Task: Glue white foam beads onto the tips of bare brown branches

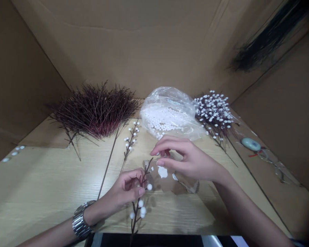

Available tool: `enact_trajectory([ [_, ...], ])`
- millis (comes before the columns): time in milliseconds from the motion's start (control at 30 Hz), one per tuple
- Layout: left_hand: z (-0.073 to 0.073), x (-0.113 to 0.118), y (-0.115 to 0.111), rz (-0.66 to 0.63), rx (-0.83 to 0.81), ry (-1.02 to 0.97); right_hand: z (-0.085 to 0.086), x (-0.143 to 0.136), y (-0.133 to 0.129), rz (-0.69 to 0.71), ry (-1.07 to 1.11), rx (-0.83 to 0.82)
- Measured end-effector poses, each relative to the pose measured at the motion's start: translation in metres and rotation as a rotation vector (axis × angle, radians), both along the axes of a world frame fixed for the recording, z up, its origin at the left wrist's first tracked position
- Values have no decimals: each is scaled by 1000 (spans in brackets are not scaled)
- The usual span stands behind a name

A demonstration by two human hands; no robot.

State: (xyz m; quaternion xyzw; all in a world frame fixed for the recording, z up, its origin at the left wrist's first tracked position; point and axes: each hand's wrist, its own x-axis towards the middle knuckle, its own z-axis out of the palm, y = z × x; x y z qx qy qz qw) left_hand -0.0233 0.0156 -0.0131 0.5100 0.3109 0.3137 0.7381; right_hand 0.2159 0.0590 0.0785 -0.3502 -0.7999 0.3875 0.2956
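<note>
The left hand (130, 187) has thumb and fingertips clamped on the stem of a dark brown artificial berry twig (135, 214), whose bare tip points toward one o'clock while its lower stem, dotted with white foam-like berries (143, 210), runs down toward six. At two o'clock from that twig is the right hand (185, 156), thumb and forefinger curved toward each other; a pale speck shows at the tips, but I cannot tell whether they grip a berry. Beneath it lies a cardboard scrap (164, 186) with a white, glue-like patch (162, 172). A clear plastic bag (167, 94) of white berries sits at one o'clock, and a heap of bare twigs (95, 109) at eleven. The held twig is probably very light, springy and thin enough to snap at its side sprigs, so the main stem between berries is the best hold; the berries look smooth and round, likely to slip or pop loose if squeezed.
</note>
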Motion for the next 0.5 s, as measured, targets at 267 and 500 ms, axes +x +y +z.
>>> enact_trajectory([
  [267,6,3,-2,-41,11,-21,2,-11,-4,64,12,69],
  [500,-7,-3,6,34,42,-27,9,-10,-9,19,-6,149],
])
